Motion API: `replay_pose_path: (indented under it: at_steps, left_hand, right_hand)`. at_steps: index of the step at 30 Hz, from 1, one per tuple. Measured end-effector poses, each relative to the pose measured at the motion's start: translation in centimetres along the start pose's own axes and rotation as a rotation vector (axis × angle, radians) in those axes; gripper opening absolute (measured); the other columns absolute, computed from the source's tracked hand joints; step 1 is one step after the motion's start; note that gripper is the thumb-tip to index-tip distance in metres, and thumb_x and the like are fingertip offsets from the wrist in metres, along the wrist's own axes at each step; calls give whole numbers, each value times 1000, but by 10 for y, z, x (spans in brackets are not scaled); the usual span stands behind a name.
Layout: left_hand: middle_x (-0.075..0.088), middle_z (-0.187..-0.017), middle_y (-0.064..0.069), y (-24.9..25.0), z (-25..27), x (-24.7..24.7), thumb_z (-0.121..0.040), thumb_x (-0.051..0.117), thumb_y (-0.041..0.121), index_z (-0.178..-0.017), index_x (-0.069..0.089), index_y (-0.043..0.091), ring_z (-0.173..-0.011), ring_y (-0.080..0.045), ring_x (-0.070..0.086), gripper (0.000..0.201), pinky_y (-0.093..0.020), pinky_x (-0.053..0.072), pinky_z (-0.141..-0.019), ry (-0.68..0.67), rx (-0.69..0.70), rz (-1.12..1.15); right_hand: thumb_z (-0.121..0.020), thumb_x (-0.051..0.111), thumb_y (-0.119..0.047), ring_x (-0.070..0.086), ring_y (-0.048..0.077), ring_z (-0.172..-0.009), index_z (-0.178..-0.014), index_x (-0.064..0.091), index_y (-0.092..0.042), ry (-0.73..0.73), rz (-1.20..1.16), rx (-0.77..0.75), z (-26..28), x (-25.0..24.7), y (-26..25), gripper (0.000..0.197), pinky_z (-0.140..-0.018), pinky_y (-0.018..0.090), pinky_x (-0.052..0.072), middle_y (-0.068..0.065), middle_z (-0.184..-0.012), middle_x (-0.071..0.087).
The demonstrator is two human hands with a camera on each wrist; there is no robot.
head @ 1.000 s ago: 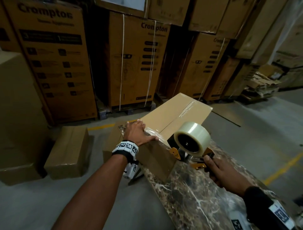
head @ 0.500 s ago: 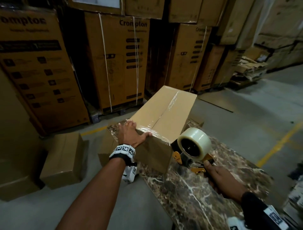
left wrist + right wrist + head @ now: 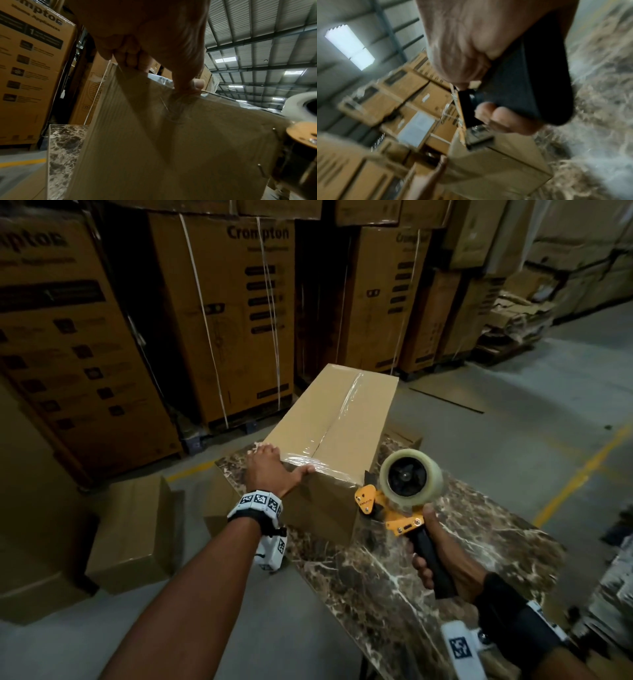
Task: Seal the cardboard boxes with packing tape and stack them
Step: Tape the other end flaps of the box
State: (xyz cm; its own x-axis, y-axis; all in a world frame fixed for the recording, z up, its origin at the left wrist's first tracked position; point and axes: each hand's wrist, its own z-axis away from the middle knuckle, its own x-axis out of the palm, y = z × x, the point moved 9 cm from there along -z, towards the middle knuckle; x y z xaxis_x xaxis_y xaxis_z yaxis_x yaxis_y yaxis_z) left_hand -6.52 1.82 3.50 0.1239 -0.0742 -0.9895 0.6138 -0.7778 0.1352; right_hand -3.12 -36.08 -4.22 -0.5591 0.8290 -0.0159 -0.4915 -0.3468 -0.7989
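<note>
Marble table, box (taped) lengthwise away, seemingly flat

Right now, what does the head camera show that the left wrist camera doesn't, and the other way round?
Only the head view shows the right hand gripping the tape dispenser by its handle, the taped centre seam, and the sealed box on the floor.

Only the left wrist view shows the roof lights and the thumb pressing tape over the box's edge.

Both show the left hand on the cardboard box, the tape roll and the marble table.
</note>
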Motion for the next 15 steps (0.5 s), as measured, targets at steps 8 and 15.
replay_pose_path:
  at_steps: [8,15]
  left_hand:
    - [66,-126,-12,7,-10,-11,-64,31,105,-120,67,9,-119,-32,60,117,-44,47,-102,39,10,-98]
    - [65,-75,-7,6,-13,-15,-55,42,105,-74,64,10,-71,-26,65,100,-27,44,-54,-11,-4,-38]
  right_hand:
    - [-79,29,-93,34,18,-45,-93,67,-9,133,127,83,-8,-37,33,93,-44,24,30,7,-59,43]
    - [-82,23,-93,32,19,-45,-103,63,3,190,-146,109,-55,-51,70,106,-45,26,26,9,-58,40]
